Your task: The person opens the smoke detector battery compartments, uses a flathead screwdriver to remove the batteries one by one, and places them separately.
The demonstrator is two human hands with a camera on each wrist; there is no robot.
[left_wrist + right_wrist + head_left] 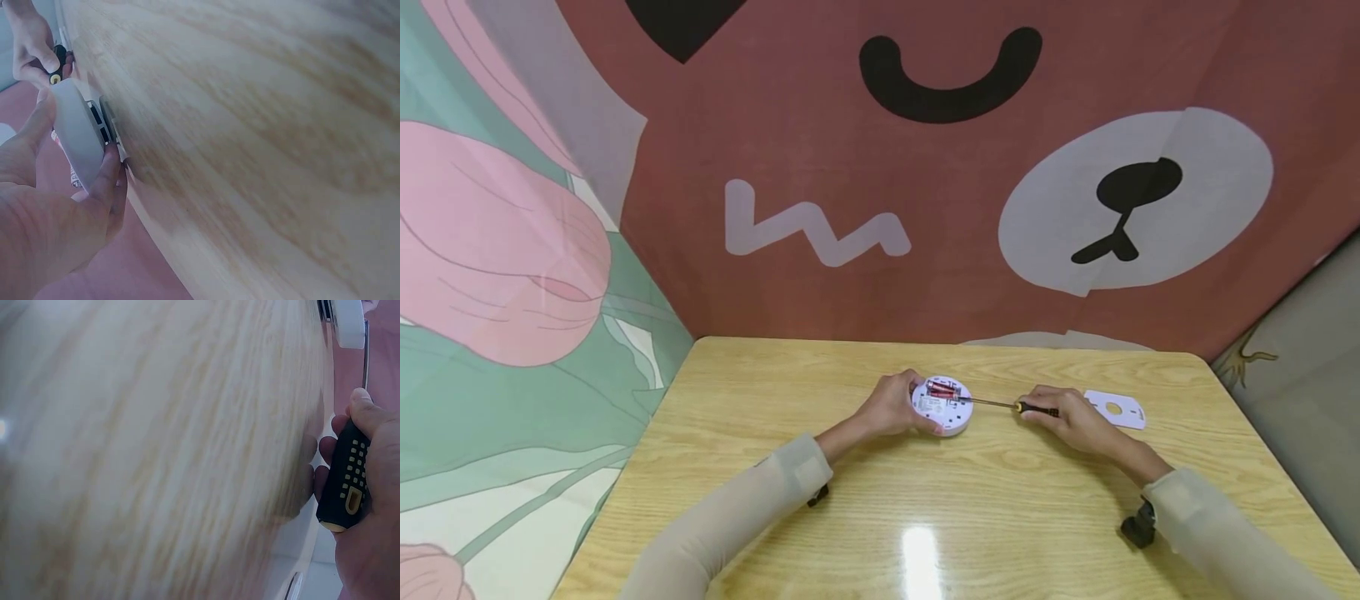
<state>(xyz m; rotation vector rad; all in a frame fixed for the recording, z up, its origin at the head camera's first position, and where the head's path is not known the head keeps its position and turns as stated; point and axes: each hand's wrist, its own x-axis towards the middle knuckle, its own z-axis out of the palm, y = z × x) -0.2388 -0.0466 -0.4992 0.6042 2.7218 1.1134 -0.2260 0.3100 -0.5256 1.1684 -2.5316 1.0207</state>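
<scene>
My left hand (pixel 891 406) grips a round white battery-powered device (pixel 934 417) by its left side, thumb and fingers around the rim. Red batteries (pixel 943 390) lie in the compartment on its upturned face. In the left wrist view the device (pixel 80 128) appears edge-on between thumb and fingers, a dark slotted part beneath it. My right hand (pixel 1075 419) holds a screwdriver (pixel 1037 409) by its black and yellow handle. The long thin shaft points left, its tip at the device's face beside the batteries. In the right wrist view, fingers wrap the screwdriver handle (pixel 347 478).
A white plate (pixel 1120 409) with a round hole lies on the wooden table (pixel 1000 500), just beyond my right hand. Behind the table's far edge hangs a cloth (pixel 820 300) printed with a red-brown cartoon animal. Another printed cloth (pixel 497 242) hangs at the left.
</scene>
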